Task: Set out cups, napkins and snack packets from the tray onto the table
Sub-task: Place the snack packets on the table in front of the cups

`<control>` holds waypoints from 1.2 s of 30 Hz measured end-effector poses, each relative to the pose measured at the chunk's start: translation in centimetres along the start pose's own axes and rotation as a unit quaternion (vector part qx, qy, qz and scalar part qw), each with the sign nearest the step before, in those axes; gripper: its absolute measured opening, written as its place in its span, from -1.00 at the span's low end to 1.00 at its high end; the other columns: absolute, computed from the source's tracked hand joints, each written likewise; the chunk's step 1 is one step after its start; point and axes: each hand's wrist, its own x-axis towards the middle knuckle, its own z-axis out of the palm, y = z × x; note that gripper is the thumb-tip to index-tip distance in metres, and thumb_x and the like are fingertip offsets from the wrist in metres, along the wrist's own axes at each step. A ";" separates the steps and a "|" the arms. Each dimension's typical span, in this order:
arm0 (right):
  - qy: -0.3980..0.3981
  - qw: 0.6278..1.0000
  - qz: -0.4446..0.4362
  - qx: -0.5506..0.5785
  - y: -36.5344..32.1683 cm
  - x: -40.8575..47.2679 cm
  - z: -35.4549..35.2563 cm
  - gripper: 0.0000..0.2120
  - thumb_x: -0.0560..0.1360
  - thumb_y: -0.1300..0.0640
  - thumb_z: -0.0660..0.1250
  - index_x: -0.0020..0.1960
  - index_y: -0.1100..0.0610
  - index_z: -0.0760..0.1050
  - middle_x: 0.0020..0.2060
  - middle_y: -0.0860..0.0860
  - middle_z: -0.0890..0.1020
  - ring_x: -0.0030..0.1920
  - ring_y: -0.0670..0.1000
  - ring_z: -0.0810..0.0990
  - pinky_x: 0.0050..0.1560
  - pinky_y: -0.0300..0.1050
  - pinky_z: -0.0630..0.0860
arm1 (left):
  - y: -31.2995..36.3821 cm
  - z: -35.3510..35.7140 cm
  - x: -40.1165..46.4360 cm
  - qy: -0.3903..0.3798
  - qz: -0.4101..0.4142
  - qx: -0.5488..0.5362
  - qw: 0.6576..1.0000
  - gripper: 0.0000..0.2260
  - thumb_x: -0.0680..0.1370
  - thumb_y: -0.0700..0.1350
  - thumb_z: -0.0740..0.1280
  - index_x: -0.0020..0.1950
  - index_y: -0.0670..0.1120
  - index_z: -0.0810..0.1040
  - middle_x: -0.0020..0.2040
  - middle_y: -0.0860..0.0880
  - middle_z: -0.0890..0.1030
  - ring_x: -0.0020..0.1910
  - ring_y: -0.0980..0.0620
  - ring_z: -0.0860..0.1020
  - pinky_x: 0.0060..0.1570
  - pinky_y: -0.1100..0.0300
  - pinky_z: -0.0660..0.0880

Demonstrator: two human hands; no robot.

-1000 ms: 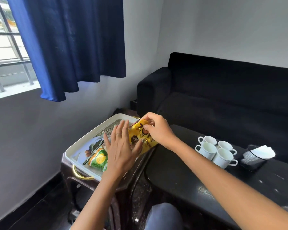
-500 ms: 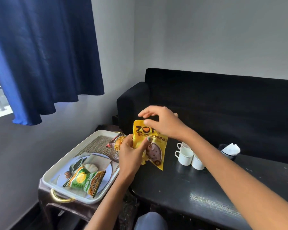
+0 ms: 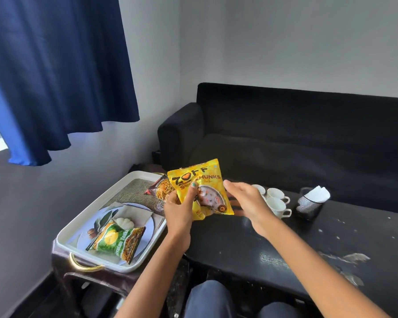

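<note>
On the black table white ceramic cups and the napkin holder already stand. Your left hand pinches the yellow snack packet above its edge; your right hand hovers spread beside. Two packets, green and dark, remain on the white tray.

Grey walls, blue curtain left, black sofa, daylight at window edge

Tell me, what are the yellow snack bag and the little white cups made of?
The yellow snack packet, pinched by the left hand, looks like glossy plastic film: it crinkles and shines. The small white cups look like glazed ceramic, smooth and bright, though plastic is possible.
</note>
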 end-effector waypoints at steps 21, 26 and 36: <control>0.042 0.990 -0.093 0.101 1.1 0.1 -1.4 -0.86 0.47 0.07 0.38 -0.03 0.11 0.55 -0.21 0.01 0.72 -0.22 0.01 0.71 -0.43 -0.19 0.55 | 0.4 -2.2 1.4 -0.292 -0.067 0.078 0.951 -0.66 0.32 -0.17 0.51 0.08 -0.12 0.59 -0.03 -0.13 0.71 -0.03 -0.04 0.68 -0.23 0.28 0.59; 0.010 0.988 -0.074 0.134 1.2 0.0 -2.0 -0.87 0.46 0.12 0.39 -0.01 0.11 0.56 -0.20 -0.01 0.72 -0.19 0.00 0.71 -0.38 -0.19 0.56 | 0.9 -3.1 1.8 -0.350 -0.090 0.066 0.930 -0.59 0.32 -0.24 0.50 0.15 -0.08 0.57 -0.03 -0.14 0.70 0.03 -0.07 0.66 -0.10 0.14 0.62; -0.018 0.989 -0.081 0.123 1.5 -0.7 -2.0 -0.87 0.45 0.11 0.40 -0.02 0.09 0.56 -0.16 0.00 0.72 -0.15 0.00 0.71 -0.37 -0.21 0.56 | 0.5 -1.7 1.2 -0.321 -0.140 -0.016 0.937 -0.61 0.51 0.13 0.32 0.27 -0.03 0.51 0.19 -0.10 0.63 0.14 -0.12 0.61 0.09 -0.03 0.58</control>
